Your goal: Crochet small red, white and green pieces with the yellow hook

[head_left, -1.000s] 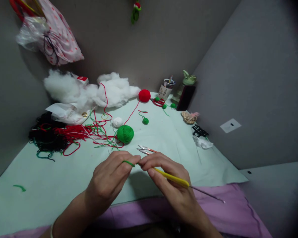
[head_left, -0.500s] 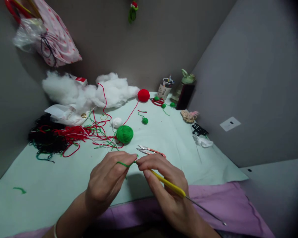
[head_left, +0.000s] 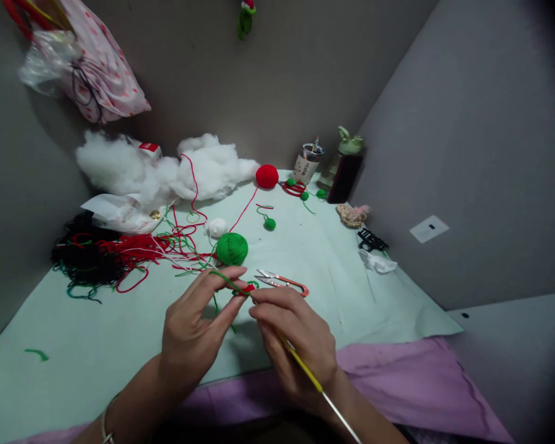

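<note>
Between thumb and fingers, my left hand (head_left: 197, 324) pinches a small red and green crochet piece (head_left: 246, 288). A strand of green yarn (head_left: 225, 279) runs over its raised index finger. My right hand (head_left: 298, 336) grips a crochet hook (head_left: 306, 368) by its yellow handle, and the metal shaft slants down toward my wrist. The hook's working tip is hidden at the right fingertips, which meet the piece. Just beyond the hands lie orange-handled thread snips (head_left: 284, 282), blades apart. A green yarn ball (head_left: 232, 249) rests behind my left hand.
White stuffing (head_left: 213, 169) is heaped at the back left, near tangled red yarn (head_left: 141, 248) and black yarn (head_left: 90, 256). A red yarn ball (head_left: 267, 176), red-handled scissors (head_left: 295, 189), a pen cup (head_left: 308, 163) and a bottle (head_left: 335, 172) stand or lie along the back.
My left index finger has lifted and the fingers have spread, bringing the red and green piece into view. My right hand has turned, so the hook's shaft points more steeply downward.
</note>
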Demonstrator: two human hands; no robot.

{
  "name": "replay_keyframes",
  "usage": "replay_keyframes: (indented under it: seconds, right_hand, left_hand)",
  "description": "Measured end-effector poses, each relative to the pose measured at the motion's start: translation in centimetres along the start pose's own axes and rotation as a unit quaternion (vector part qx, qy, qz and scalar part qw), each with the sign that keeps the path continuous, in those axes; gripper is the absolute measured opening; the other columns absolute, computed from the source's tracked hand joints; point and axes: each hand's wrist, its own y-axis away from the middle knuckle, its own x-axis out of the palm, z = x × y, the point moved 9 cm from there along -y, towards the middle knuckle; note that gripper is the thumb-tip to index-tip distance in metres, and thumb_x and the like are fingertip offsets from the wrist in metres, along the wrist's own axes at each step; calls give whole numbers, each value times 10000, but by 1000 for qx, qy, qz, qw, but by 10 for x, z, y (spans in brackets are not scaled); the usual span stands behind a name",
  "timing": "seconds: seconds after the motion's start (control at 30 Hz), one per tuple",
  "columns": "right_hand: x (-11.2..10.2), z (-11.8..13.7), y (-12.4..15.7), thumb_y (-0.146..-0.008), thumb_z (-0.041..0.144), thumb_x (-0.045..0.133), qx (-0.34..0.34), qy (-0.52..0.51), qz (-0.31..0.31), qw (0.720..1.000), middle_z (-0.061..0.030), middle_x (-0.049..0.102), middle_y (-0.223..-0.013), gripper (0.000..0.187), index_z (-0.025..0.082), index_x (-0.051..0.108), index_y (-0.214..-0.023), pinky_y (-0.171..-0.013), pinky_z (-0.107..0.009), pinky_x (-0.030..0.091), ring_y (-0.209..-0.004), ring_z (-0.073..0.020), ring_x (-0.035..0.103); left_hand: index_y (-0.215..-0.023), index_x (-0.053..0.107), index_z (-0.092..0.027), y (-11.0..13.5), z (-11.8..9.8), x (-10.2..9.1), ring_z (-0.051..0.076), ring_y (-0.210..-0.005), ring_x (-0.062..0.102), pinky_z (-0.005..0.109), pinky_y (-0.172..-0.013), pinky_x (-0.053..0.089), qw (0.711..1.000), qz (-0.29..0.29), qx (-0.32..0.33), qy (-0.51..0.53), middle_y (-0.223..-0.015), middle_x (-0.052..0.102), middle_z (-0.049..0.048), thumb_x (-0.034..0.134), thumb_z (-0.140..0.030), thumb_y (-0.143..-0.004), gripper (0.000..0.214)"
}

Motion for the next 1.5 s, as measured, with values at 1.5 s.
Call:
replay_keyframes:
  seconds: [1.5]
  right_hand:
    - [-7,-13,8,-1042,207,614,-1,-63,-11,998,-69,737,-1002,252,244,712,-1270,-822,-330,654,-894,-177,739]
  left_hand:
    - [-1256,795,-294,13,30,36,120,-784,634,206,-753,533,821,138,-360,421,-855,661,0,885,-240,-781,486]
